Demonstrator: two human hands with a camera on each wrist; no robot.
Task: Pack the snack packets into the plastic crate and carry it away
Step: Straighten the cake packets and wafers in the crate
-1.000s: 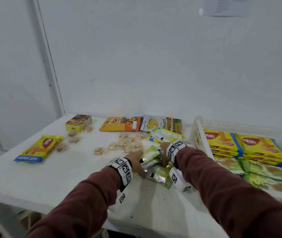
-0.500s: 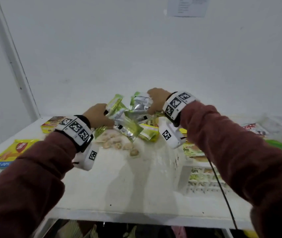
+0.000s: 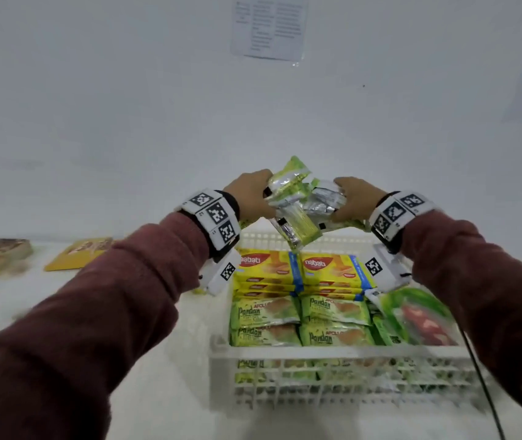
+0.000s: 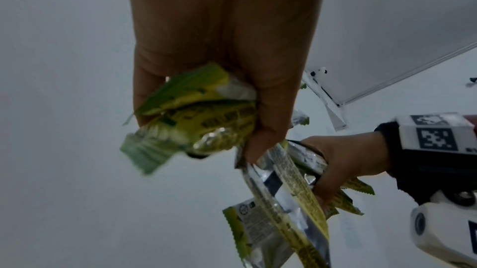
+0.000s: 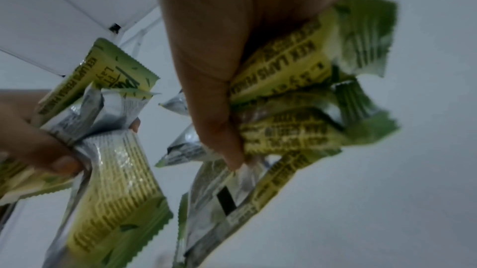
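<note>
Both hands up over the white crate (image 3: 342,354): left hand (image 3: 250,198) and right hand (image 3: 356,198) each clutch a bunch of green-and-silver snack packets (image 3: 297,214), count unclear. In the crate: two yellow stacks, four Pandan packs showing. Knuckles up, wrists level.
</note>
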